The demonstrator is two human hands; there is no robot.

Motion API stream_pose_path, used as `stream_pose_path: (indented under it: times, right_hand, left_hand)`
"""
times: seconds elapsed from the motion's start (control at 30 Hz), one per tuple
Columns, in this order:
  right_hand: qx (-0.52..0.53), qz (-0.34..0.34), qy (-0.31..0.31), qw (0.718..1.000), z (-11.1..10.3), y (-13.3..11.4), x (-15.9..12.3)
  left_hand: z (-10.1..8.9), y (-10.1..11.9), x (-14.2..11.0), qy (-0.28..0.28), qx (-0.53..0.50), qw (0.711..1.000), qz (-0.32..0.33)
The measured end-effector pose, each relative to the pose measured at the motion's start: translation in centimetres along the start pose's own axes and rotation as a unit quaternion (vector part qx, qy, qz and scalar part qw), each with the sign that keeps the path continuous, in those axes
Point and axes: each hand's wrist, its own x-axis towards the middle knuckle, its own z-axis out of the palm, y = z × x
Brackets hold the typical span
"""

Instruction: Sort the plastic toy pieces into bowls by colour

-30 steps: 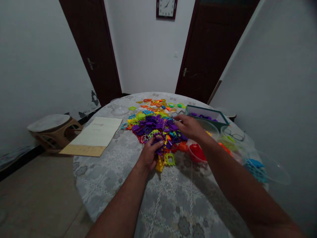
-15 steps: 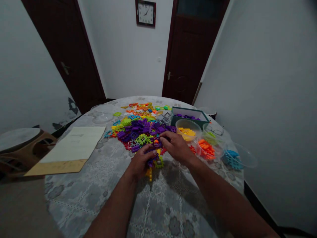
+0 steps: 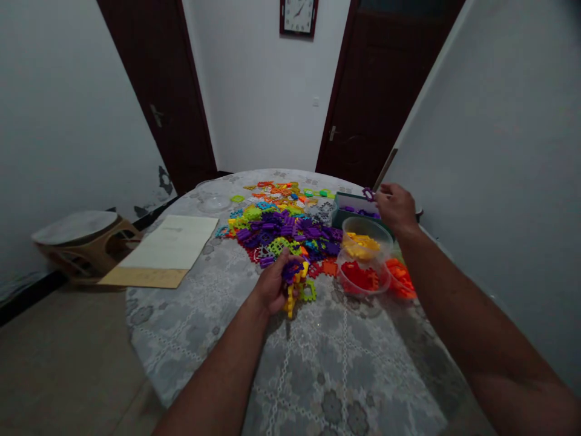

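Purple piece [image 3: 368, 194] is at the far right, pinched in the fingertips of the right hand [image 3: 396, 203], thumb & fingers drawn tog. on it; it shows above the green box [image 3: 353, 200], w/ more purple pcs [image 3: 361, 212] lying inside. Left hand [image 3: 275, 281] is nearer, mid-tbl, fingers curled round a small purple bunch [image 3: 292, 271] w/ a yellow bit [image 3: 302, 272] sticking out on its right; lower yellow strip [image 3: 289, 306] is just under the fingers, can't tell if held or on the cloth. Lime frame [image 3: 309, 290] lies just right of that. Big mixed heap [image 3: 288, 227], mostly purple on top, is right beyond the left hand; orange pcs [image 3: 276, 191] are spread at its far side, grey pcs [image 3: 323, 212] btwn heap & box. Near side of box: clear tub [image 3: 389, 237] w/ yellow pcs [image 3: 362, 246], then, nearer, red pcs [image 3: 358, 275] in another tub; orange blocks [image 3: 400, 278] to the right, partly behind the right forearm. Left of heap: clear lid [image 3: 214, 204] far, white paper [image 3: 175, 242] on brown card [image 3: 145, 277] nearer. All on a round tbl w/ grey patterned cloth [image 3: 308, 375]. Off left, wooden stool [image 3: 77, 236]; far wall has a clock [image 3: 298, 16], dark doors either side, left door [image 3: 154, 72] & right door [image 3: 394, 79].
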Motion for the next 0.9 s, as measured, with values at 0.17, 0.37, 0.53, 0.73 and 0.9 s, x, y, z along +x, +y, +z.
stream_pose_path:
  times: [0.17,0.37,0.53,0.73,0.9]
  right_hand:
    - [0.084,-0.116,-0.137,0.980,-1.5,-5.6,-6.9]
    - [0.198,-0.287,-0.326,0.879,-0.1,-11.6,-16.8]
    - [0.203,-0.249,-0.284,0.903,1.8,-11.8,-17.6]
    - [0.207,-0.036,-0.242,0.947,0.3,-11.2,-16.1]
    - [0.181,-0.010,-0.362,0.914,-1.9,-8.2,-13.7]
  left_hand:
    - [0.1,0.1,0.0,-0.016,0.000,1.000,-0.012]
    - [0.3,-0.1,-0.1,-0.029,-0.018,0.999,-0.010]
    - [0.1,-0.1,-0.1,-0.022,-0.017,1.000,-0.015]
    - [0.2,0.3,-0.4,-0.024,-0.004,0.999,-0.030]
    - [0.3,0.6,-0.6,-0.007,-0.003,1.000,-0.027]
